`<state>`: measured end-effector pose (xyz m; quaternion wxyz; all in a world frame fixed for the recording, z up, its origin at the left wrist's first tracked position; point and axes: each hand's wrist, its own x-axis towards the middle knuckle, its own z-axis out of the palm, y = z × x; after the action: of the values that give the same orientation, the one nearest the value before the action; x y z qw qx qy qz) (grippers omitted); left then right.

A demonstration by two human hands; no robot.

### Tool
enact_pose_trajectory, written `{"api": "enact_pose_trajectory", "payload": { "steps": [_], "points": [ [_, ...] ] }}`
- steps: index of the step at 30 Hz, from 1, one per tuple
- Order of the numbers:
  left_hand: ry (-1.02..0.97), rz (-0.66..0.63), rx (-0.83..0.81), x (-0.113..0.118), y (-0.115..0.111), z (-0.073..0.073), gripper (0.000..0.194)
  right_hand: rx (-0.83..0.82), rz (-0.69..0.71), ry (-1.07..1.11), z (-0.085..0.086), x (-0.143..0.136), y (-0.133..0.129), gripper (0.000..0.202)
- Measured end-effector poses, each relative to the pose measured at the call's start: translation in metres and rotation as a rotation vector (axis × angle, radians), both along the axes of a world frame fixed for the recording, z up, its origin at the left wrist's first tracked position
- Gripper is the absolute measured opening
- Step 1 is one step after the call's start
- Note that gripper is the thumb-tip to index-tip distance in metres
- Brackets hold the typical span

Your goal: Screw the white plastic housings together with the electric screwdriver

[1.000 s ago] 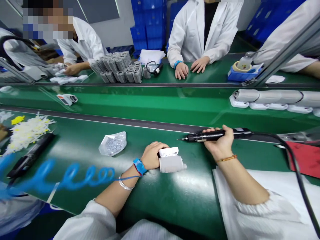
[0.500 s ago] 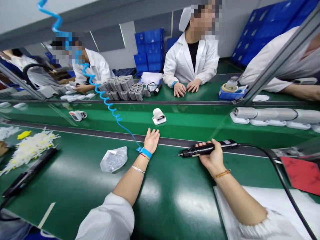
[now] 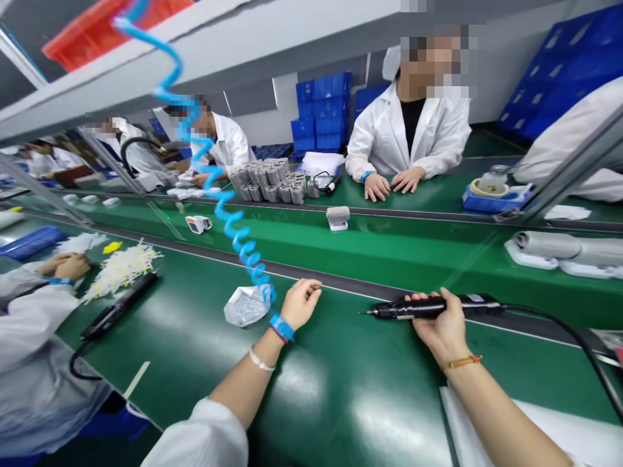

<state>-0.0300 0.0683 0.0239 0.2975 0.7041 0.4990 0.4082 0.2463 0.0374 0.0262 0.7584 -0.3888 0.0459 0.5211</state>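
My right hand (image 3: 445, 324) is wrapped round a black electric screwdriver (image 3: 438, 307), whose bit points left above the green bench and whose cable runs off to the right. My left hand (image 3: 300, 303) holds nothing; its fingers are loosely bent, with the thumb apart, over the bench's far edge. A blue wristband with a coiled blue cord (image 3: 243, 237) is on that wrist. Just left of it lies an open white packet of small screws (image 3: 246, 307). On the green belt beyond sits a white device with a grey cuff (image 3: 337, 218).
Another black screwdriver (image 3: 119, 305) lies on the left by a pile of white and yellow strips (image 3: 124, 269). A co-worker's clasped hands (image 3: 68, 266) rest beyond it. More cuffed devices (image 3: 569, 253) stand on the belt at right. White sheet (image 3: 535, 428) lies at lower right.
My left hand has drawn back from the belt edge, its spread fingers now bent. The cuffed devices on the belt have shifted rightward in view as my head turned left. The right hand keeps the screwdriver.
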Motion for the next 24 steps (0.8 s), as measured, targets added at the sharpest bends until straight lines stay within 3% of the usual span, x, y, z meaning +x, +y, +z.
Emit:
{"api": "enact_pose_trajectory", "payload": {
  "steps": [2, 5, 8, 11, 18, 24],
  "points": [
    [0.298, 0.162, 0.15, -0.036, -0.021, 0.012, 0.016, -0.004, -0.001, 0.005, 0.0, 0.0, 0.001, 0.011],
    [0.623, 0.494, 0.146, -0.093, -0.043, 0.023, 0.019, -0.021, -0.003, 0.01, 0.0, -0.003, -0.001, 0.012],
    [0.906, 0.571, 0.049, -0.128, -0.051, 0.022, 0.022, -0.046, 0.013, 0.006, 0.002, -0.012, -0.005, 0.013],
    [1.024, 0.526, -0.016, -0.134, -0.052, 0.017, 0.026, -0.065, 0.057, -0.002, 0.004, -0.024, -0.01, 0.013],
    [1.005, 0.565, 0.021, -0.125, -0.052, 0.009, 0.025, -0.078, 0.121, 0.009, 0.005, -0.032, -0.012, 0.013],
    [0.934, 0.583, 0.109, -0.129, -0.054, 0.017, 0.03, -0.066, 0.114, 0.036, 0.005, -0.029, -0.01, 0.014]
  ]
}}
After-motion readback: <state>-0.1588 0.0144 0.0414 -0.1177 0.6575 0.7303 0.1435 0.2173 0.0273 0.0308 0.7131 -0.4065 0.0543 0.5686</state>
